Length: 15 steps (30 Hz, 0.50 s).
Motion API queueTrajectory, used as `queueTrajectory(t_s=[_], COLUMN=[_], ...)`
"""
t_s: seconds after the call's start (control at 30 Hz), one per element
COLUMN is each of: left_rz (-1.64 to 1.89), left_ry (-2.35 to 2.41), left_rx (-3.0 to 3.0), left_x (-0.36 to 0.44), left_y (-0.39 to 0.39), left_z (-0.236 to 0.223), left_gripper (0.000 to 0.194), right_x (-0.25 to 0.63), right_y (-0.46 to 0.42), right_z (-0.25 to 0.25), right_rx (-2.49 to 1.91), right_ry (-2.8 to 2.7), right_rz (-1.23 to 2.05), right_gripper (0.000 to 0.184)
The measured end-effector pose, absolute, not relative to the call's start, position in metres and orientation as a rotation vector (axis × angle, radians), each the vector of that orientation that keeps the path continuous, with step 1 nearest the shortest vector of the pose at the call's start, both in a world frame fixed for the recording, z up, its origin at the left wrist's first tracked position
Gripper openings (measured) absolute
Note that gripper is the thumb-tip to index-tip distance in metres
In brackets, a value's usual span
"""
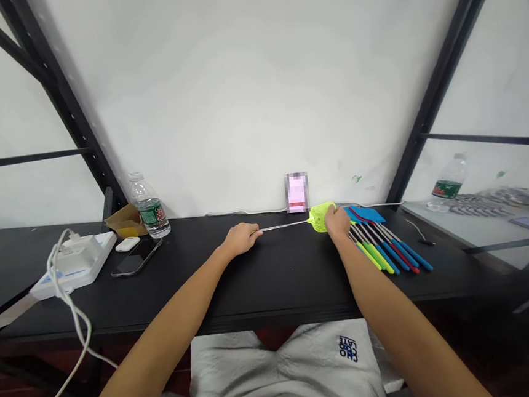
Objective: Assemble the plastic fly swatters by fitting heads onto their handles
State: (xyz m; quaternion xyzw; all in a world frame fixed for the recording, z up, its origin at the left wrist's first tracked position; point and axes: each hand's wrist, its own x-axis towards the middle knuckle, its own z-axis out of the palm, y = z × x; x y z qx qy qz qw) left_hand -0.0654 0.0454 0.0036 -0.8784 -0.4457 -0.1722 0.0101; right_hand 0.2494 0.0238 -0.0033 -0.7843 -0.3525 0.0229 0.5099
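A yellow-green fly swatter (320, 217) with a thin metal rod lies sideways between my two hands, just above or on the black tabletop. My left hand (241, 239) is closed around its handle end, which the fingers mostly hide. On the other side my right hand (337, 222) grips the edge of the perforated paddle. Right beside that hand several more fly swatters (386, 246) lie fanned out, their blue, green and red handles pointing toward me. A blue paddle (365, 214) shows at their far end.
At the left stand a water bottle (149, 208), a small cardboard box (126, 221), a white case (128, 244), a dark phone (137, 257) and a power strip (78, 264) with white cables. Another phone (297, 192) leans on the wall. Black metal frames (443, 78) flank the desk.
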Motion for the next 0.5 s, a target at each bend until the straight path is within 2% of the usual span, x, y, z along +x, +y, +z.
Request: queueTrajectory(t_s=[0.5], left_rz=[-0.569], left_ry=[-1.426], left_rx=[-2.750], left_x=[-0.047], left_y=[0.029], left_z=[0.007], left_gripper=[0.034], right_x=[0.196], right_y=[0.013], right_z=[0.009], right_rx=[-1.865], right_ry=[-1.030], right_rz=[0.056], right_gripper=[0.028])
